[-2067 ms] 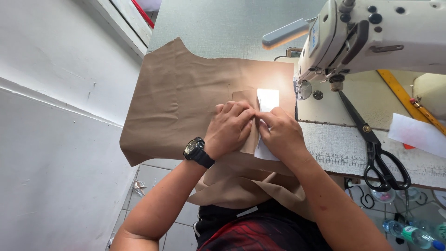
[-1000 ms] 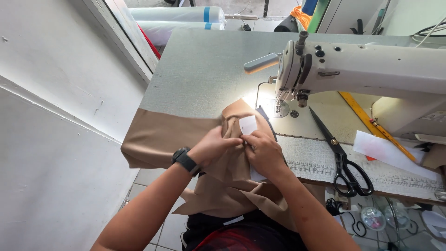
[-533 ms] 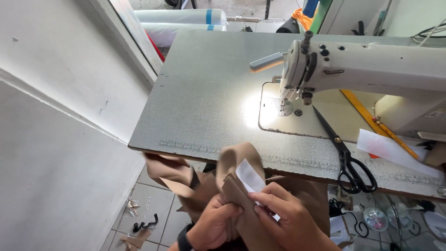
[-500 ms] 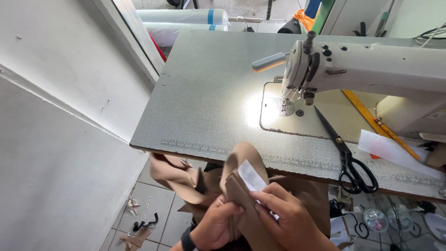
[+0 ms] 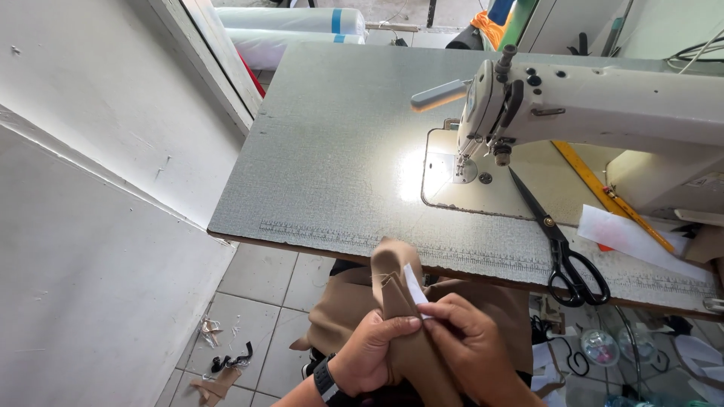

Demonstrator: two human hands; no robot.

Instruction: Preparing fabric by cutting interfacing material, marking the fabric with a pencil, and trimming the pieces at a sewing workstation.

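A piece of tan fabric (image 5: pixel 392 290) with a small white patch (image 5: pixel 414 283) on it is folded up in front of me, below the near edge of the sewing table (image 5: pixel 339 151). My left hand (image 5: pixel 373 350) grips the fold from the left, thumb on top. My right hand (image 5: pixel 471 343) pinches the fabric at the white patch from the right. More of the tan fabric hangs down over my lap. A black watch sits on my left wrist.
A white sewing machine (image 5: pixel 588 105) stands at the right of the table, its lamp lighting the needle plate. Black scissors (image 5: pixel 562 245), a yellow ruler (image 5: pixel 611 196) and a white paper (image 5: pixel 633 237) lie right of it. A white wall (image 5: pixel 98 188) runs along the left. Fabric scraps lie on the tiled floor.
The tan fabric was flat on the table under both hands. Both hands gathered it, pulled it off the table toward me and now hold it folded at my lap.
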